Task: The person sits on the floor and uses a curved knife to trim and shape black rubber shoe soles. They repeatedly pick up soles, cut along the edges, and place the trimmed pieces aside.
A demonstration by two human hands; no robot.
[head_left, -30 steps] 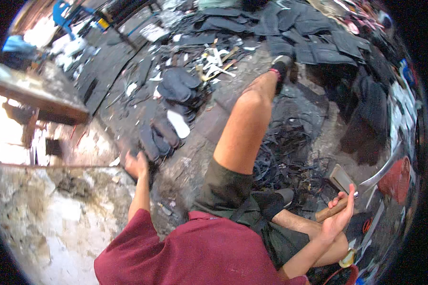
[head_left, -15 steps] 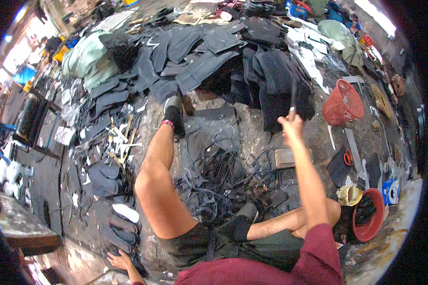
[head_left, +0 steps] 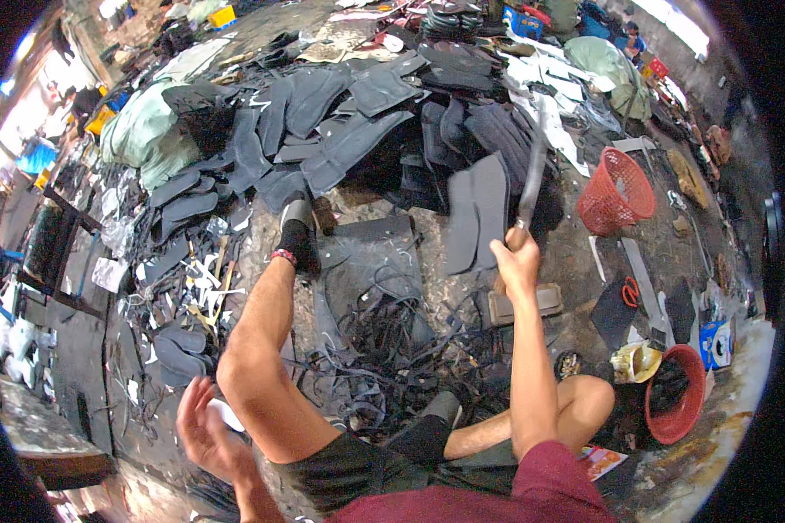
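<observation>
Left hand (head_left: 211, 436) empty, knife (head_left: 533, 187) pointing away.
Its loose fingers hang beside the bent knee (head_left: 257, 388); rightward, dark flat pieces (head_left: 480, 213) stretch lengthwise away from the person, just beside the upward-slanting blade, whose handle the right hand (head_left: 520, 266) clasps.

Bare grey floor (head_left: 562, 251) lies open between the right hand (head_left: 519, 266) and a red plastic mesh basket (head_left: 615, 193); a bent left knee (head_left: 255, 375) separates the left hand (head_left: 209, 436) from tangled thin black strips (head_left: 377, 349), and flat dark-grey panels (head_left: 353, 152) crowd the way ahead.
</observation>
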